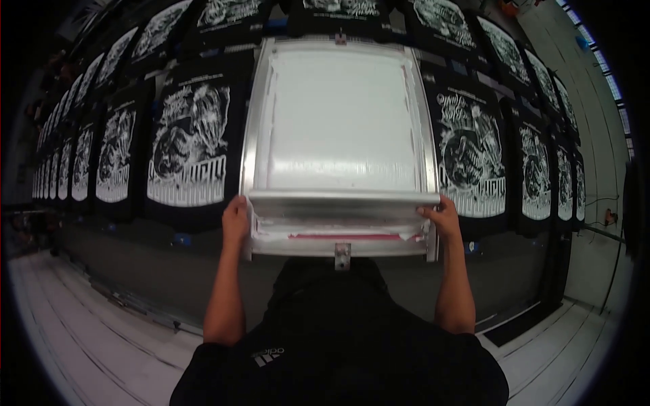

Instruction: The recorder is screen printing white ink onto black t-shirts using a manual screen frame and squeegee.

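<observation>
A wide metal squeegee (338, 201) spans the near end of a silver screen-printing frame (252, 145) in front of my body. My left hand (235, 218) is closed around its left end, and my right hand (443, 218) grips the right end with the thumb on top. White ink (342, 115) coats the mesh beyond the squeegee, with a glossy band close to it. More white ink and a reddish strip (338, 236) show on the near side. The squeegee's lower edge is hidden beneath its body. Whatever lies under the screen cannot be seen.
Black shirts with white prints lie in rows on both sides, such as one on the left (189, 145) and one on the right (470, 152). A small metal bracket (342, 254) sits at the frame's near edge. Pale floor (115, 345) shows at the lower left.
</observation>
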`<state>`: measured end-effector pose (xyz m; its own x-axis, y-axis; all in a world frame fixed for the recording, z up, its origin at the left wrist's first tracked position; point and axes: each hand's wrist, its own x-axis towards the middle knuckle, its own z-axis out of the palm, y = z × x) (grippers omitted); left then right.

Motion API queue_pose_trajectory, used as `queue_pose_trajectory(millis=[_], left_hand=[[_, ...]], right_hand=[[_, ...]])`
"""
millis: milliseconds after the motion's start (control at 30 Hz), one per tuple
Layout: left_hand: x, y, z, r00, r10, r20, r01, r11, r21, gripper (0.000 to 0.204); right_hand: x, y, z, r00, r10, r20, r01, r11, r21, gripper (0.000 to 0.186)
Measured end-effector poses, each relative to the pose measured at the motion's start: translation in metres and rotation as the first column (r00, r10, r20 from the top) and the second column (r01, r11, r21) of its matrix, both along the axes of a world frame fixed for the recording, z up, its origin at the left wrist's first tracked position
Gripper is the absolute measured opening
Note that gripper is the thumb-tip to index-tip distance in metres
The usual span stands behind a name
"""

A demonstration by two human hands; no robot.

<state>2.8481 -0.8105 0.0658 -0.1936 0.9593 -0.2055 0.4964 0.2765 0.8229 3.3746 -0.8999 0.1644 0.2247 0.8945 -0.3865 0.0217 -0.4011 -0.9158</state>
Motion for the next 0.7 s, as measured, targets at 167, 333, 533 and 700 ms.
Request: queue_pose_trajectory(millis=[167, 333, 533, 700], left_hand=[[0.010, 0.015, 0.010, 0.993, 0.023, 0.117, -0.021, 1.000, -0.022, 0.047], [0.027, 0.029, 0.017, 0.981, 0.101, 0.168, -0.079, 0.988, -0.135, 0.052], [0.017, 0.023, 0.012, 0.979, 0.051, 0.199, -0.033, 0.995, -0.091, 0.051], [0.004, 0.016, -0.005, 1.000, -0.027, -0.010, 0.027, 0.998, -0.059, 0.050]], right_hand=[[0.008, 0.013, -0.010, 0.982, 0.017, 0.189, -0.004, 0.997, -0.072, 0.036], [-0.001, 0.012, -0.029, 1.000, -0.009, 0.009, 0.008, 0.999, 0.047, 0.036], [-0.002, 0.005, -0.037, 0.999, 0.007, -0.038, -0.005, 0.998, 0.058, 0.034], [-0.009, 0.004, -0.035, 0.999, 0.030, -0.041, -0.028, 0.998, 0.057, 0.031]])
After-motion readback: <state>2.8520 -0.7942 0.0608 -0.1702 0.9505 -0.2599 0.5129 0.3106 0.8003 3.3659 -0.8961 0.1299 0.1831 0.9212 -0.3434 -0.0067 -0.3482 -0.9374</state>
